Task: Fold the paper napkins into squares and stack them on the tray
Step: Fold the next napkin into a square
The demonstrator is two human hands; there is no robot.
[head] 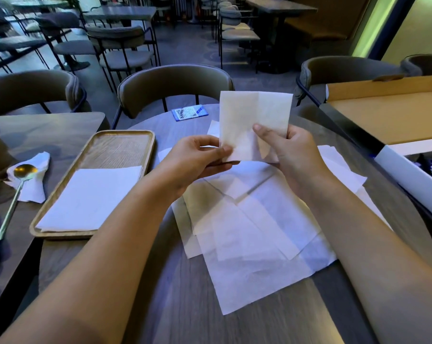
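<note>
Head view looks down on both bare hands raised above a round grey table (140, 306), sharing one folded napkin (256, 120) that stands upright in the air. Fingers of the left hand (197, 161) curl under and pinch the napkin's lower left corner, thumb on the near face. Thumb of the right hand (294, 150) presses the near face close to the lower right edge, with the remaining fingers wrapped behind the paper. Directly below the fingers, a loose heap of unfolded napkins (254, 234) lies spread over the table. Left of the left hand's fingers sits a wooden tray (125, 135), with a stack of folded napkins (91, 199) lying flat in its near half. Farther left, a gold spoon (16, 189) rests on a crumpled napkin. Beyond the fingertips lies a blue QR card (189, 112).
</note>
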